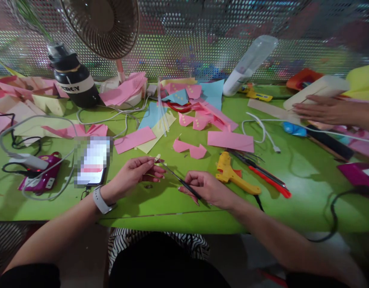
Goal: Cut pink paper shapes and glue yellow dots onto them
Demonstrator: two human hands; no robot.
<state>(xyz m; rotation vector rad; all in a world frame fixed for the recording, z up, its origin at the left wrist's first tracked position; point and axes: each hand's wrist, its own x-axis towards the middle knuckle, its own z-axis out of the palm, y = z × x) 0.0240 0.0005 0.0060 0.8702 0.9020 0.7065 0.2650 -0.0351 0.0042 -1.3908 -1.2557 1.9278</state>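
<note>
Head view, one green table point(172, 222) and contents. Left hand point(141, 170): white-strapped watch point(102, 200) at the wrist; thumb and forefinger pinched on a small pale yellow piece point(157, 158), other fingers loosely spread, all above the near part of the table. Right hand point(201, 186): fingers closed around a slender dark-handled tool point(189, 188), its thin metal end pointing at the yellow piece; whether they touch cannot be told. Beyond the hands: one notched pink cutout point(189, 149), lying flat; behind it, a pink cutout with yellow dots point(196, 120). Just beside the right hand: one yellow glue gun point(232, 175), on its side; next to it, one red-and-black cutter point(267, 174), lying aslant. Left side: one phone point(94, 160), screen lit; one magenta power strip point(43, 176), with plugs. Far right: another person's hand point(325, 110), resting against a cream-coloured block point(319, 90).
</note>
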